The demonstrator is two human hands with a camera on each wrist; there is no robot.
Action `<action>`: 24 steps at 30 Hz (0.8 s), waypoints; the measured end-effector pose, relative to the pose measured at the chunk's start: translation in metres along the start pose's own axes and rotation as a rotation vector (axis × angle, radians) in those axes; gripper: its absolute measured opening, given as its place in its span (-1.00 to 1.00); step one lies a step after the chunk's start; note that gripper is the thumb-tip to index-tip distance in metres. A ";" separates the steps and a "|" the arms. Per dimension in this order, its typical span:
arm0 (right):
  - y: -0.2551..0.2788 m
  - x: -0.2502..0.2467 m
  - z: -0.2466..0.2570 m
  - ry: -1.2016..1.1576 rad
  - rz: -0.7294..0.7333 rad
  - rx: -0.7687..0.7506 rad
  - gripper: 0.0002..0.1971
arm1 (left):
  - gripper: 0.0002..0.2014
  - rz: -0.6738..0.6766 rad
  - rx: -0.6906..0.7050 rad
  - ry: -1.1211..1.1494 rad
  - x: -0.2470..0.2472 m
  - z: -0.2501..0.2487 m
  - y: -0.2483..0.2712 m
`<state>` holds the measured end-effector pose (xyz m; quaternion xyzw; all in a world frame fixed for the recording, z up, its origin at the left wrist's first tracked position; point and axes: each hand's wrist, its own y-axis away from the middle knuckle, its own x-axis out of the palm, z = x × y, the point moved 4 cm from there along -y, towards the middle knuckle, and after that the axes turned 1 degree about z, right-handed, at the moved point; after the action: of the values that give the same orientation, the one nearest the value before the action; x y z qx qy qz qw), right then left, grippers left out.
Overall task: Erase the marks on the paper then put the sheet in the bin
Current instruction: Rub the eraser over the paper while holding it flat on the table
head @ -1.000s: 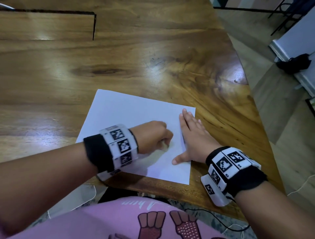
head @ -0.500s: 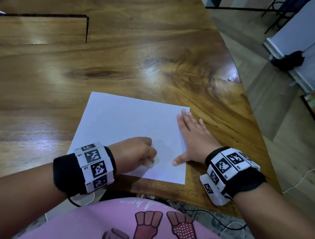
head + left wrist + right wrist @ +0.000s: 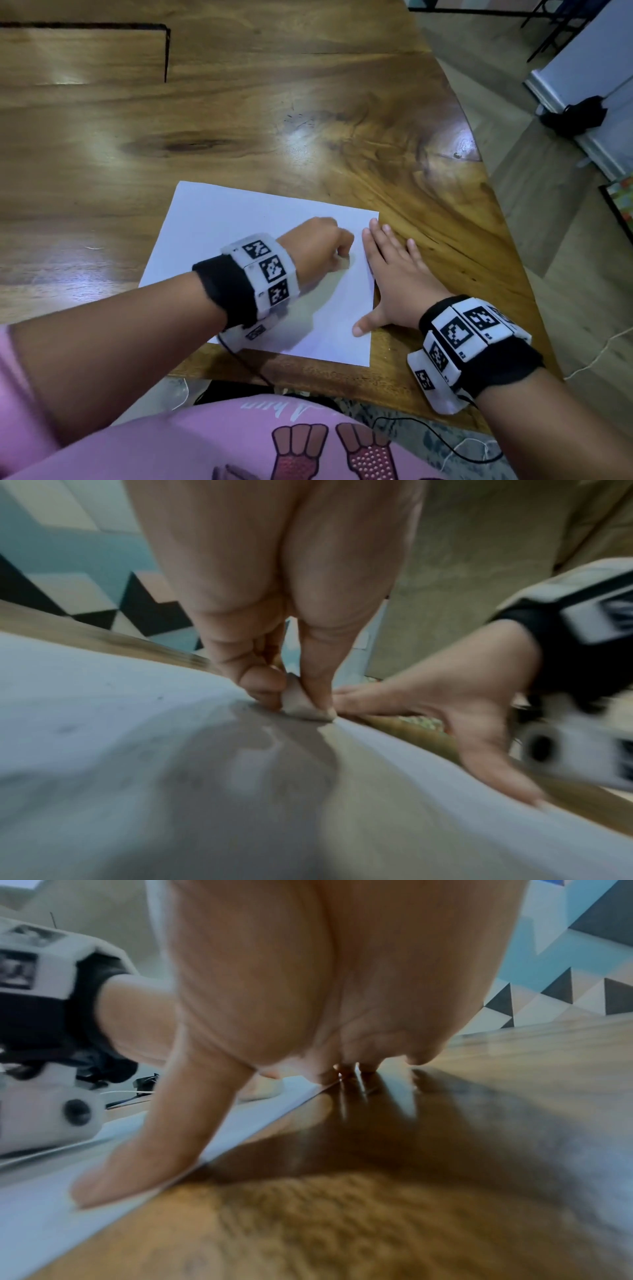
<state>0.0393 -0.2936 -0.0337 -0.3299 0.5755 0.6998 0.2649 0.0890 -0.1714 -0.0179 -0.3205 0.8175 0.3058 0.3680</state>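
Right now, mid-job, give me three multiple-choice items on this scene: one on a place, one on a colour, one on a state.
1. Where does the right hand press?
A. on the sheet's right edge
B. on the sheet's far left corner
C. on the lap

2. What colour is the sheet?
A. yellow
B. white
C. black

3. What is the left hand doing?
A. lying flat and open
B. hanging off the table
C. pinching an eraser against the sheet

Answers: 1 A, the flat fingers and thumb straddle that edge. 2 B, it shows white on the brown wood. 3 C, the left wrist view shows thumb and finger closed on the eraser.
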 end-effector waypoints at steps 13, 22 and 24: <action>0.002 -0.001 0.001 -0.005 0.011 -0.007 0.50 | -0.92 0.143 0.145 -0.013 0.009 -0.016 0.006; 0.000 -0.001 0.002 0.020 0.020 -0.006 0.50 | -0.86 0.259 0.217 -0.081 0.032 0.001 0.055; 0.001 -0.002 0.003 0.019 0.026 -0.003 0.50 | -0.87 0.210 0.185 -0.058 0.026 -0.008 0.041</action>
<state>0.0393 -0.2912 -0.0317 -0.3294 0.5813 0.7009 0.2496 0.0413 -0.1600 -0.0229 -0.1887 0.8603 0.2751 0.3855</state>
